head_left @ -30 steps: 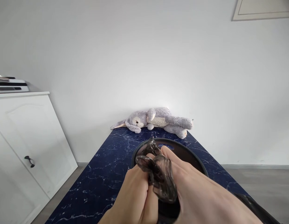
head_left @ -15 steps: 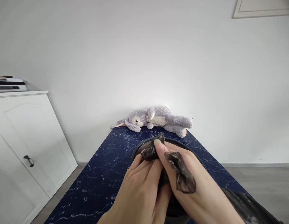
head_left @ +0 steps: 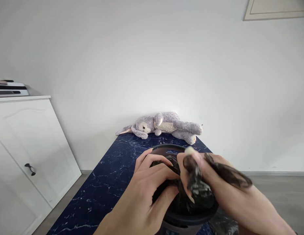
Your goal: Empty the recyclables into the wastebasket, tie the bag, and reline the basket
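A black bin (head_left: 164, 148) with a round rim stands on the dark blue marbled table. Crumpled black plastic, thin like a bin bag (head_left: 202, 195), bunches up at the bin's mouth. My right hand (head_left: 215, 176) pinches a gathered, twisted part of this bag between thumb and fingers, and a loose strip of it trails back over the hand. On the left side of the rim, my left hand (head_left: 152, 182) curls its fingers and thumb onto the bag inside the bin. Its fingertips partly disappear in the plastic.
A grey plush bunny (head_left: 164, 125) lies on its side at the table's far end, against the white wall (head_left: 152, 58). The blue marbled tabletop (head_left: 100, 189) is narrow. A white cabinet (head_left: 26, 147) stands on the left. More black plastic (head_left: 223, 222) lies right of the bin.
My hands have come apart from being pressed together over the bin. The right hand has moved right with the gathered plastic, and the left has spread its fingers over the rim.
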### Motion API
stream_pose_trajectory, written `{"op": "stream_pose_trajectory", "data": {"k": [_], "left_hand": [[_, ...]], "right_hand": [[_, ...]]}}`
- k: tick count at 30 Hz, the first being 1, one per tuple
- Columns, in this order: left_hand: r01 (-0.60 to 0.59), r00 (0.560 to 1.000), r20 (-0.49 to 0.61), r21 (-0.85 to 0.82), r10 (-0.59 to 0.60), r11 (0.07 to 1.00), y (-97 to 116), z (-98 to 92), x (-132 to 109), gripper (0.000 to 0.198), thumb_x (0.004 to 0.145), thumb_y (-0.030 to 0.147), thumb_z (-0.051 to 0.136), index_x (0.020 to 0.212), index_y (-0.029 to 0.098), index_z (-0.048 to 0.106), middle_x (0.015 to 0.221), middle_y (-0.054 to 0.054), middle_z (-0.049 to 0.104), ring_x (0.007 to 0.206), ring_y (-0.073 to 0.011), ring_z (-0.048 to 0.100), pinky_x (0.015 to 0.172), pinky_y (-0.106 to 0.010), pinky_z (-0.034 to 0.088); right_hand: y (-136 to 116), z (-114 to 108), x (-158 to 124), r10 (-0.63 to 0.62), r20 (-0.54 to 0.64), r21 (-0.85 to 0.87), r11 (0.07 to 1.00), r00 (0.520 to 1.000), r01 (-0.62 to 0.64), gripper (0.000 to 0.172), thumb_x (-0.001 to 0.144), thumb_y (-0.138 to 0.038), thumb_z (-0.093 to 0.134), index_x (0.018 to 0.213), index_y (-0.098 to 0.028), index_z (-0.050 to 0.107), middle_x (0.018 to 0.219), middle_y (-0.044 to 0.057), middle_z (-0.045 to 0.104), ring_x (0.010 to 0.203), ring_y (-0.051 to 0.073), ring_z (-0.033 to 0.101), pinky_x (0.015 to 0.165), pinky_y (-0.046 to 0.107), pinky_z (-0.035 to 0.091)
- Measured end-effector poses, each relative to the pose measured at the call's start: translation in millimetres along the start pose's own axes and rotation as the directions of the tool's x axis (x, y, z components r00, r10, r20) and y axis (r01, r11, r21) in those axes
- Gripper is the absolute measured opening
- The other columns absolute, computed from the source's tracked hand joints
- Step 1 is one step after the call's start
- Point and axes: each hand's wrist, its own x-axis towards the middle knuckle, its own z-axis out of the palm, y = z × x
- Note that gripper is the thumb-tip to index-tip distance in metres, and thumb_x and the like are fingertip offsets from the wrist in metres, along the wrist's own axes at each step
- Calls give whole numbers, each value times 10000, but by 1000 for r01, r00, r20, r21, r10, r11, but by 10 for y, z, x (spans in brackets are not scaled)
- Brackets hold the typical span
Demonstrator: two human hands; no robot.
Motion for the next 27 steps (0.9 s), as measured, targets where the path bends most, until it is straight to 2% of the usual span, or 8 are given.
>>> {"op": "stream_pose_trajectory", "data": {"k": [3, 8, 11, 14, 18, 20, 24, 27], "left_hand": [[62, 998, 23, -56, -61, 996, -30, -26, -25, 209, 1063, 189, 471, 1093, 285, 654, 1177, -12, 721, 1233, -203, 623, 1287, -450, 327], [188, 982, 27, -82, -186, 979, -71, -14, -51, 221, 1094, 304, 426, 1180, 295, 630, 1228, -44, 722, 1428, -255, 520, 1248, -457, 390], [221, 975, -19, -84, -223, 972, -61, 1, -42, 234, 1096, 353, 437, 1201, 289, 636, 1227, -59, 751, 1443, -274, 528, 1263, -494, 370], [223, 967, -96, -114, -234, 968, -37, 31, -49, 202, 1085, 378, 477, 1168, 294, 641, 1201, -65, 772, 1383, -274, 597, 1199, -465, 459], [288, 934, -171, -166, -315, 943, -1, 104, -82, 199, 1041, 396, 569, 1208, 312, 638, 1267, -77, 753, 1289, -287, 683, 996, -369, 594], [294, 916, -216, -205, -337, 933, 24, 128, -84, 214, 1015, 404, 608, 1204, 306, 632, 1266, -85, 746, 1199, -285, 729, 922, -343, 613], [165, 941, -227, -345, -253, 924, 61, 106, -54, 187, 1012, 398, 623, 1166, 297, 587, 956, -25, 758, 875, -208, 760, 741, -267, 607], [166, 942, -201, -421, -270, 892, 54, 53, -35, 217, 1077, 464, 515, 1173, 282, 586, 833, -1, 722, 728, -170, 700, 644, -241, 563]], "right_hand": [[-63, -143, 4, -81, 193, 12, 997, 978, 80, 319, 1082, -458, 531, 886, -259, 687, 807, 8, 686, 757, 178, 693, 713, 267, 615], [-112, -215, -7, -64, 414, -99, 988, 908, 115, 191, 1050, -172, 493, 939, -275, 609, 995, 1, 696, 842, 137, 680, 709, 212, 555], [-96, -176, -36, -10, 325, -182, 981, 946, 73, 210, 1007, -144, 522, 1126, -310, 571, 1039, -14, 705, 835, 136, 691, 681, 207, 538], [-85, -140, -59, 26, 163, -260, 965, 986, 18, 324, 970, -160, 560, 1246, -325, 519, 1060, -17, 711, 813, 144, 695, 653, 212, 528], [-88, -99, -14, 30, 72, -375, 927, 997, -1, 228, 919, -142, 557, 1084, -299, 557, 952, -36, 699, 678, 128, 639, 574, 207, 479], [-87, -59, 28, -25, 4, -394, 919, 1000, 24, 207, 900, -130, 545, 1038, -283, 533, 865, -47, 670, 613, 124, 593, 545, 211, 450], [-94, 49, 86, -168, -90, -400, 909, 982, 119, 198, 898, -87, 506, 938, -269, 440, 761, -64, 592, 553, 115, 484, 540, 219, 409], [-117, 107, 96, -253, -111, -382, 904, 961, 194, 241, 906, -59, 485, 897, -267, 364, 809, -51, 581, 579, 107, 420, 552, 214, 394]]}}
